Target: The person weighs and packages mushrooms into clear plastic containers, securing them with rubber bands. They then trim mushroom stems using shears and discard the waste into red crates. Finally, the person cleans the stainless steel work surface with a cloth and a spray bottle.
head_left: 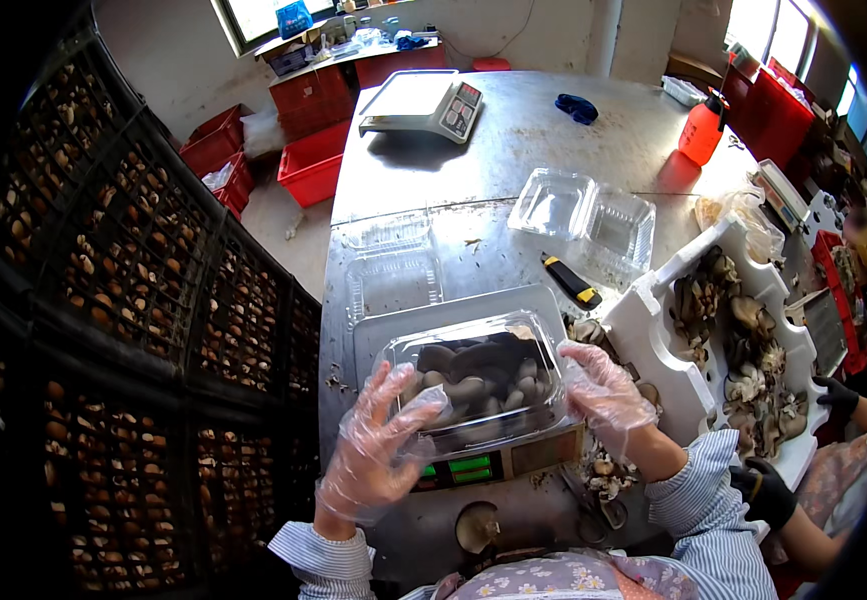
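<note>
A clear plastic clamshell box (478,375) filled with dark grey mushrooms sits on a small digital scale (483,460) in front of me. My left hand (378,445), in a thin transparent glove, presses on the box's left corner. My right hand (603,390), gloved the same way, holds its right edge. The lid lies shut over the mushrooms.
Empty clear clamshells (393,265) (585,215) lie on the steel table (553,130), with a yellow-black knife (571,281), a second scale (423,103) and an orange spray bottle (703,130). A white foam tray (673,350) of mushrooms is at right, where another person's black-gloved hands (765,492) work. Black crates (143,300) stack at left.
</note>
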Motion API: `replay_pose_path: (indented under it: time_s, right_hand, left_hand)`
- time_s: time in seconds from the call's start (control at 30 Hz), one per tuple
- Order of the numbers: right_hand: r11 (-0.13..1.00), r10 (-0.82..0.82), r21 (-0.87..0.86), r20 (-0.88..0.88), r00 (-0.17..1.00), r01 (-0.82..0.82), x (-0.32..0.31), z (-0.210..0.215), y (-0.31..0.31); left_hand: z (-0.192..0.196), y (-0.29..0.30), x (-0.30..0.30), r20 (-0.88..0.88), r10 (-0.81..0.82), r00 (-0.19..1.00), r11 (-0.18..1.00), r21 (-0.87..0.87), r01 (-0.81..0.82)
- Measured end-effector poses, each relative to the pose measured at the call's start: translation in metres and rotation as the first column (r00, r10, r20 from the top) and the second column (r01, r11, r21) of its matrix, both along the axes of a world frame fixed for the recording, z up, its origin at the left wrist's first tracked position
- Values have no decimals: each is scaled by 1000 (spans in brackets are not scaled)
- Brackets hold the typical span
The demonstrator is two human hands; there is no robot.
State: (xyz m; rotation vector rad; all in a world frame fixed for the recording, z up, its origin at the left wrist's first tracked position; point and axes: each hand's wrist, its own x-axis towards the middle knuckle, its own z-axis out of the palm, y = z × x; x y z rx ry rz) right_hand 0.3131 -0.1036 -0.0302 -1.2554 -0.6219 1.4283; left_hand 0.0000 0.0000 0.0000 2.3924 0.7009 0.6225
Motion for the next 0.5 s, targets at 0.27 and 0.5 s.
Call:
replay_pose_path:
  time_s: [0.27,0.5]
  right_hand:
    - [980,-155,-113,74,985,163,-22,-21,-14]
    - [972,-162,-157,79,984,173,-29,-18,-34]
  left_hand:
    - [-39,-56,0,411,433,802,826,-537,-171]
    - [-45,-56,10,197,735,649,420,-884,-208]
